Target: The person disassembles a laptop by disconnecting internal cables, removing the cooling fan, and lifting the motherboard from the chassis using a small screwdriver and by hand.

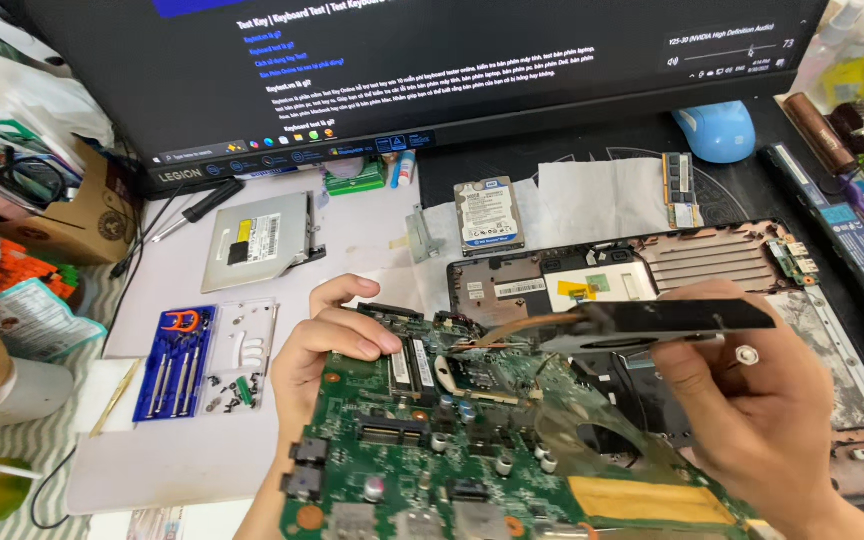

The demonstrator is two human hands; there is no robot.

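The person holds a green laptop motherboard (472,440) tilted up over the opened laptop base (832,330), which lies on the dark mat under the monitor (432,60). The left hand (327,350) grips the board's left edge, thumb pressed on the top face next to the memory module (412,365) and the fingers curled round behind the board. The right hand (762,410) is closed on the black cooling fan and heatsink assembly (672,318), pinching it between thumb and fingers just above the board's right half; its copper heat pipe (522,328) runs left toward the middle of the board.

Beyond the laptop base, nearer the monitor, a bare hard drive (489,215) rests on white paper with a small metal bracket (420,235) just beside it. Left of the hard drive lies a slim optical drive (257,240). Left of the motherboard, a blue screwdriver set (174,362) sits touching a clear tray with loose screws (242,365). A loose memory stick (682,190) lies beyond the base's far edge, and a light blue mouse (717,130) sits beyond that, just under the monitor. A long black laptop battery (837,240) lies to the right of the base.
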